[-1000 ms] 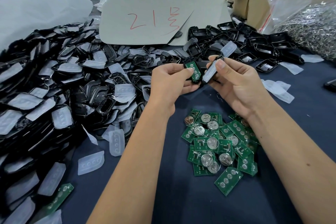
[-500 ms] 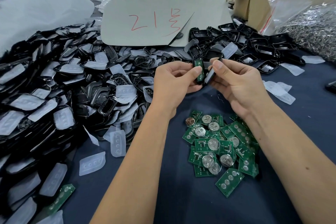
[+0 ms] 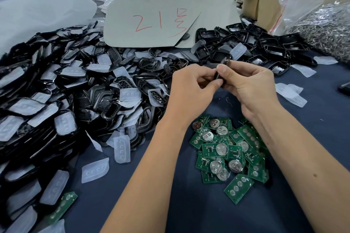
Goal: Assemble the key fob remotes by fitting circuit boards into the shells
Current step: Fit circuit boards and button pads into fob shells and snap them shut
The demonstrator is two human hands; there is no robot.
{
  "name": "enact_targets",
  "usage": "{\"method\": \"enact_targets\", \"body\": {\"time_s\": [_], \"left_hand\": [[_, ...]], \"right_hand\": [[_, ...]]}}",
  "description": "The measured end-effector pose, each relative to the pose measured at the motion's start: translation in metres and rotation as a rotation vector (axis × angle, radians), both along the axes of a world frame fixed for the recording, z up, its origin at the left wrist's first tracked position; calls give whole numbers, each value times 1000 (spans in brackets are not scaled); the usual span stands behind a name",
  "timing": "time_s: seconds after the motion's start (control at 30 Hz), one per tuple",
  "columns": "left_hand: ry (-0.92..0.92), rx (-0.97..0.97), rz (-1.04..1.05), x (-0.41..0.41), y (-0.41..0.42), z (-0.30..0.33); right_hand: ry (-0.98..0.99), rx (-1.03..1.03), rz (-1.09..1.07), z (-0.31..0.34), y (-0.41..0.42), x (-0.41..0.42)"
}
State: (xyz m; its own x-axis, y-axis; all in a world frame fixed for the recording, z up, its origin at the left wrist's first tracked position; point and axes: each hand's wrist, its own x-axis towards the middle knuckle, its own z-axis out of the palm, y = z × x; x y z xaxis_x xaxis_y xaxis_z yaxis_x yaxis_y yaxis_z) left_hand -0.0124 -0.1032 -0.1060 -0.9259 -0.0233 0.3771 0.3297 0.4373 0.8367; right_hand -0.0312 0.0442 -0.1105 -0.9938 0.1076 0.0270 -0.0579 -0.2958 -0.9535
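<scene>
My left hand (image 3: 191, 89) and my right hand (image 3: 250, 85) meet above the dark blue table, both pinching one black key fob shell (image 3: 225, 62) seen edge-on between the thumbs. The green circuit board held a moment ago is hidden between the shell and my fingers. Below my wrists lies a loose pile of green circuit boards (image 3: 227, 151) with round silver battery clips. A large heap of black shells (image 3: 62, 100) with white rubber button pads fills the left side.
More empty black shells (image 3: 265, 45) lie behind my hands, under a grey cardboard sheet (image 3: 170, 21) with red writing. A cardboard box (image 3: 265, 5) and a bag of metal rings (image 3: 325, 28) stand at the back right. Loose white pads (image 3: 291, 94) lie at right.
The green board in my left hand and the shell in my right hand have come together; the board has gone out of sight and both hands now pinch the shell.
</scene>
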Motion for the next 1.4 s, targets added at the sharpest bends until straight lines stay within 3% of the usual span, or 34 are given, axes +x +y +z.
{"method": "enact_targets", "body": {"time_s": [0.23, 0.4, 0.57, 0.8, 1.0, 1.2, 1.4], "left_hand": [[8, -78, 3, 1, -2, -1], [-74, -68, -18, -2, -7, -1], [-138, -53, -69, -2, -9, -2], [-107, 57, -16, -2, -10, 0], [-68, 24, 8, -3, -8, -1], [59, -100, 3, -4, -10, -3], [29, -78, -50, -6, -14, -6]], "right_hand": [[43, 197, -31, -4, 1, -1], [91, 312, 186, -3, 20, -4], [190, 316, 254, -5, 26, -3], [121, 123, 216, -6, 26, -5], [97, 60, 283, -7, 30, -6], [111, 76, 345, -7, 33, -5], [172, 170, 315, -5, 33, -3]]}}
